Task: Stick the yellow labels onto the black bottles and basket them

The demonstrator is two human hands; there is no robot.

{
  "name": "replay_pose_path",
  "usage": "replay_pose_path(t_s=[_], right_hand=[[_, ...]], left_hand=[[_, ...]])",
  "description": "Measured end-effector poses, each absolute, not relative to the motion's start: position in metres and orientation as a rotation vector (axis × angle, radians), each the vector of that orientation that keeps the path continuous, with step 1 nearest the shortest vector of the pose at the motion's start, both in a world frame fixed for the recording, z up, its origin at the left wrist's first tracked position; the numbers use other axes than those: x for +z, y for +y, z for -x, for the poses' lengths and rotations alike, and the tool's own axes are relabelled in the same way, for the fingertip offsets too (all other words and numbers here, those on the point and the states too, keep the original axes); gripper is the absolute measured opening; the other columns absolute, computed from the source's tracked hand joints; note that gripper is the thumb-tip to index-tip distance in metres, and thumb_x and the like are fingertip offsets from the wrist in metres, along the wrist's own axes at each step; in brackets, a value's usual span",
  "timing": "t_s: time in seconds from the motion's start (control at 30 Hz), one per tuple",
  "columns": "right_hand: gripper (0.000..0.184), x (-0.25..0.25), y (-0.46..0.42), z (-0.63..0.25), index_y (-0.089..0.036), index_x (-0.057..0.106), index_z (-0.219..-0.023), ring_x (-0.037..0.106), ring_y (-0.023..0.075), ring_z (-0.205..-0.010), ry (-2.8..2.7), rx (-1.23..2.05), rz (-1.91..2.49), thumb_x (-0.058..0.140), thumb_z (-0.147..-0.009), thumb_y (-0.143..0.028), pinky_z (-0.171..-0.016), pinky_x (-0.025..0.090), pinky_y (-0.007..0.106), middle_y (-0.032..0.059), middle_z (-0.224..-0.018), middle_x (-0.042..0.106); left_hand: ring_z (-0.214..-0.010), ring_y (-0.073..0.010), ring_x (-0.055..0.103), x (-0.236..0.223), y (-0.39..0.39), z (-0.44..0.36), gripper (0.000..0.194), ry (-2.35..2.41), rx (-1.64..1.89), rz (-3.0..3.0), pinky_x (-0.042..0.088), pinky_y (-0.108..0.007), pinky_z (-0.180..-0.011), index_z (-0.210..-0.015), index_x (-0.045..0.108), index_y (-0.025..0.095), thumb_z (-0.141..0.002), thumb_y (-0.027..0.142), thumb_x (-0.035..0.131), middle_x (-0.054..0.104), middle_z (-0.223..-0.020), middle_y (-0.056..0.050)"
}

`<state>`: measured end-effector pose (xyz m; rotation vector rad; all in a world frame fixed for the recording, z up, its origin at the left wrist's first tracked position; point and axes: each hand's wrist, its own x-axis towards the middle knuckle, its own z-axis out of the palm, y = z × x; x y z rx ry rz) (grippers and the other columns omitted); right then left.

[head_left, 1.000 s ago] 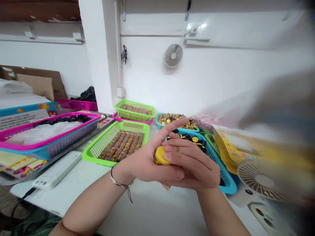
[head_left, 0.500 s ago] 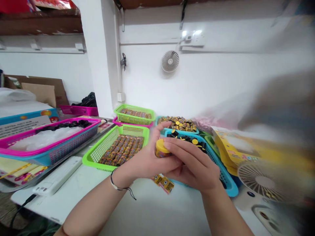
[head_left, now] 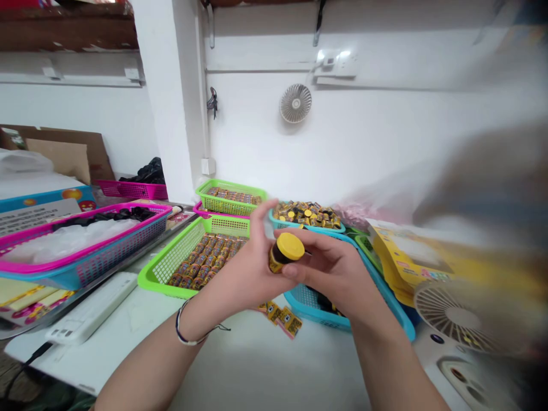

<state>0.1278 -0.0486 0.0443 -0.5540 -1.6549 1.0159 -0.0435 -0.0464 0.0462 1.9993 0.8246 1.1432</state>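
At the far left, a sheet of brown corrugated cardboard [head_left: 64, 151] leans behind a crumpled white plastic bag [head_left: 23, 162], and a glossy black plastic bag [head_left: 143, 174] sits by a magenta mesh basket [head_left: 131, 190]. Nearer, on the white surface [head_left: 274, 365], a long plastic basket [head_left: 115, 254] with a magenta rim and blue latticed sides holds soft white plastic and something black. A white plastic bar-shaped device [head_left: 92, 308] lies in front of it, with a thin black cable [head_left: 29, 357] trailing off the edge.

Next comes a lime-green mesh basket [head_left: 175, 262] packed with neat rows of small cylinders in brown and yellow wrappers. A thin cord bracelet [head_left: 188, 334] circles the left wrist. The left hand [head_left: 244, 268] and right hand [head_left: 329, 274] meet above the surface in a narrow grip, their fingers pinching a small cylindrical jar [head_left: 285, 252] with a ribbed yellow cap, tilted with the cap up and to the right. Small yellow sachets [head_left: 280, 317] lie on the surface just below the hands.

Behind the right hand, a blue mesh basket [head_left: 310, 305] holds dark items, and a teal basket [head_left: 282, 221] is heaped with yellow-and-black packets. Further right stand a glossy yellow carton [head_left: 398, 262] and a blurred white-caged fan [head_left: 460, 317].
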Motion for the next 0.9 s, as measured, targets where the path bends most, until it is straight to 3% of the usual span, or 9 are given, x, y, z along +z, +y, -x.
replay_pose_path(t_s=[0.27, 0.4, 0.47, 0.6, 0.77, 0.9], right_hand=[[0.029, 0.045, -0.048, -0.131, -0.028, 0.072, -0.105, 0.069, 0.0189, -0.106, -1.446, 1.189, 0.501, 0.08, -0.077, -0.027, -0.098, 0.054, 0.034, 0.0026, -0.11, 0.075], [0.021, 0.052, -0.047, -0.136, -0.023, 0.074, -0.102, 0.071, 0.0161, -0.091, -1.372, 1.315, 0.454, 0.072, -0.084, -0.034, -0.083, 0.059, 0.028, 0.004, -0.101, 0.075], [0.019, 0.054, -0.049, -0.137, -0.021, 0.075, -0.1, 0.071, 0.0136, -0.081, -1.384, 1.41, 0.432, 0.069, -0.087, -0.034, -0.072, 0.06, 0.023, 0.004, -0.095, 0.075], [0.018, 0.054, -0.051, -0.136, -0.019, 0.076, -0.098, 0.07, 0.0113, -0.076, -1.413, 1.513, 0.433, 0.068, -0.088, -0.032, -0.068, 0.058, 0.019, 0.0036, -0.089, 0.075], [0.018, 0.05, -0.052, -0.133, -0.023, 0.075, -0.103, 0.069, 0.0101, -0.076, -1.423, 1.488, 0.435, 0.067, -0.088, -0.029, -0.072, 0.056, 0.018, 0.0022, -0.091, 0.075], [0.026, 0.048, -0.053, -0.134, -0.024, 0.072, -0.112, 0.071, 0.0153, -0.086, -1.465, 1.403, 0.476, 0.068, -0.088, -0.033, -0.078, 0.056, 0.025, 0.0046, -0.1, 0.075]], left_hand=[[-0.059, -0.0112, 0.055, 0.048, -0.041, 0.046, 0.089, 0.834, 1.155, -2.143, 0.046, -0.023, -0.058, -0.149, 0.002, 0.023, -0.083, 0.016, 0.062, 0.05, -0.068, 0.008], [-0.06, -0.0101, 0.055, 0.058, -0.042, 0.066, 0.052, 0.871, 1.282, -2.309, 0.046, -0.023, -0.06, -0.138, 0.039, 0.029, -0.091, 0.025, 0.059, 0.051, -0.069, 0.006], [-0.062, -0.0094, 0.055, 0.063, -0.046, 0.075, 0.046, 0.844, 1.337, -2.472, 0.046, -0.023, -0.064, -0.133, 0.049, 0.031, -0.089, 0.03, 0.065, 0.055, -0.073, 0.006], [-0.063, -0.0094, 0.056, 0.068, -0.055, 0.077, 0.06, 0.846, 1.33, -2.663, 0.046, -0.021, -0.065, -0.136, 0.048, 0.032, -0.082, 0.039, 0.074, 0.06, -0.072, 0.008], [-0.067, -0.009, 0.06, 0.065, -0.06, 0.066, 0.041, 0.889, 1.351, -2.701, 0.046, -0.021, -0.067, -0.126, 0.054, 0.029, -0.088, 0.039, 0.067, 0.066, -0.081, 0.006], [-0.071, -0.0123, 0.062, 0.063, -0.058, 0.064, 0.04, 0.917, 1.382, -2.793, 0.047, -0.025, -0.072, -0.119, 0.055, 0.025, -0.087, 0.046, 0.065, 0.067, -0.075, 0.005]])
